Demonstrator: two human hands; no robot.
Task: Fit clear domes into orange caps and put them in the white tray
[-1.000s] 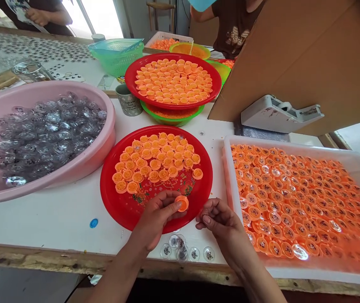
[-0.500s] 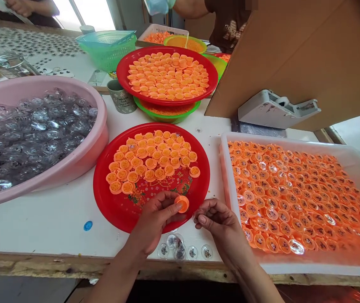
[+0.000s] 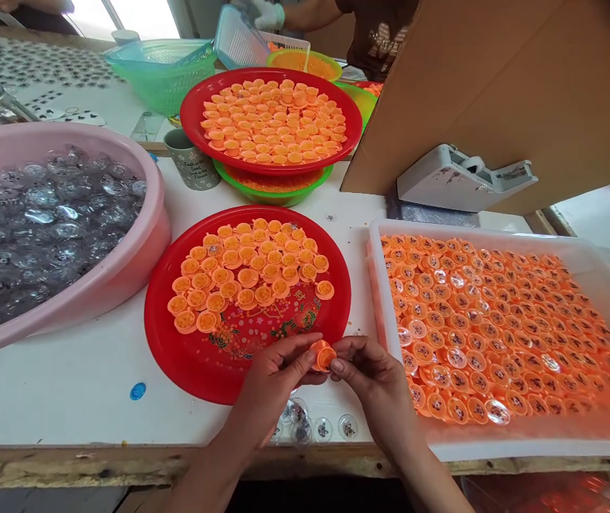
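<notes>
A small orange plastic cup (image 3: pixel 324 357) is pinched between the thumb and fingers of my left hand (image 3: pixel 283 367), over the near right rim of the red tray (image 3: pixel 177 370). My right hand (image 3: pixel 366 367) is closed, its fingertips against the cup's right edge. It pinches a clear plastic disc that is mostly hidden now. Several similar orange cups (image 3: pixel 246 278) lie on the tray. Below my hands, several clear discs with dark pictures (image 3: pixel 323 429) rest near the table edge, partly covered by my left hand.
To the right, a white bin (image 3: pixel 377 285) holds many orange pieces with picture covers. A pink tub (image 3: pixel 158 206) of clear discs stands left. Behind are a raised red tray (image 3: pixel 190 121), a mug (image 3: pixel 192 160), a tape dispenser (image 3: pixel 459 178) and a cardboard panel (image 3: pixel 487 85). A co-worker's gloved hand (image 3: pixel 269 14) holds a basket.
My hands have come together, and the right fingertips now meet the orange cup, which has tilted. The view has shifted slightly. The co-worker's basket has come into sight at the back.
</notes>
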